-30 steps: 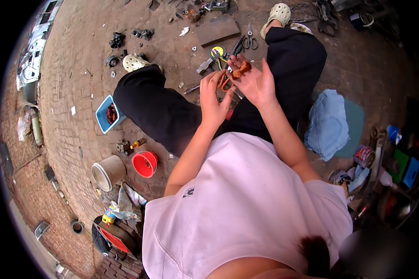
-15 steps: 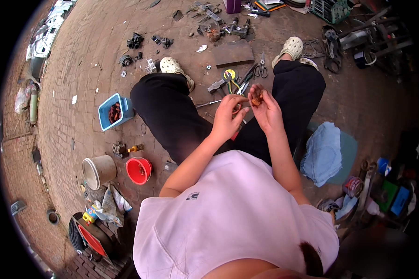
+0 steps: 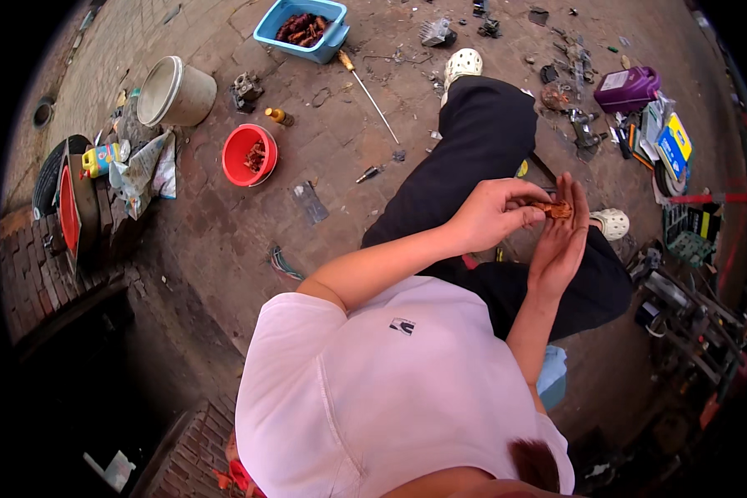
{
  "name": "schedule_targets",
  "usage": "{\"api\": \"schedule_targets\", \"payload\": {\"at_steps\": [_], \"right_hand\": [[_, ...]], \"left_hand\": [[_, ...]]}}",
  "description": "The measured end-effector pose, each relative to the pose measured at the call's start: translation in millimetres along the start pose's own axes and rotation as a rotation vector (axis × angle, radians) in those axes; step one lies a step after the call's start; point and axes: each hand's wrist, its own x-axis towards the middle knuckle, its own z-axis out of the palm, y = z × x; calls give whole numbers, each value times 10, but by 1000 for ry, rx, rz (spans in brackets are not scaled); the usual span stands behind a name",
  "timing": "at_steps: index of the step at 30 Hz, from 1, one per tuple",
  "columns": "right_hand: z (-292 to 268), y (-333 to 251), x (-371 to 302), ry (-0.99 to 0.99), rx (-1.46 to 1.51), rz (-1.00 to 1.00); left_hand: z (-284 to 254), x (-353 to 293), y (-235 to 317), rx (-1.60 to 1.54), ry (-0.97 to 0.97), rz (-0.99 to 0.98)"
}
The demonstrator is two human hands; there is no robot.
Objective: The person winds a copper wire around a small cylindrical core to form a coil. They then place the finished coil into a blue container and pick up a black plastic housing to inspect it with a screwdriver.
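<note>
A small, ridged, copper-coloured piece [image 3: 559, 209] lies against the stretched fingers of my right hand [image 3: 558, 249]. That hand is held flat, palm turned toward the left. My left hand [image 3: 496, 216] pinches the near end of the piece between thumb and fingers. Its exact kind is hard to make out. Both hands are above my lap. Similar reddish-brown pieces fill a blue tub [image 3: 334, 37] at the top. More copper-coloured bits [image 3: 256, 156] sit inside a red bucket [image 3: 234, 143] at the left.
A screwdriver [image 3: 365, 87] lies by the tub. Near the red bucket are a whitish bucket [image 3: 192, 95], a small amber bottle [image 3: 279, 116] and a metal part [image 3: 245, 91]. A purple jug [image 3: 629, 89] and scattered parts occupy the far right. Metal frames [image 3: 689, 315] crowd the right side.
My view has turned left, so the tub and buckets appear higher and the floor tools are mostly hidden. My left fingers, earlier beside the piece, now pinch it.
</note>
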Motion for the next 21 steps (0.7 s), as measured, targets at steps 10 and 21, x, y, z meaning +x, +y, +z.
{"api": "schedule_targets", "payload": {"at_steps": [10, 21], "right_hand": [[-43, 13, 311, 232, 69, 105], [-556, 235, 428, 449, 24, 250]], "left_hand": [[-2111, 335, -7, -476, 748, 161], [-4694, 928, 140, 75, 1294, -323]]}}
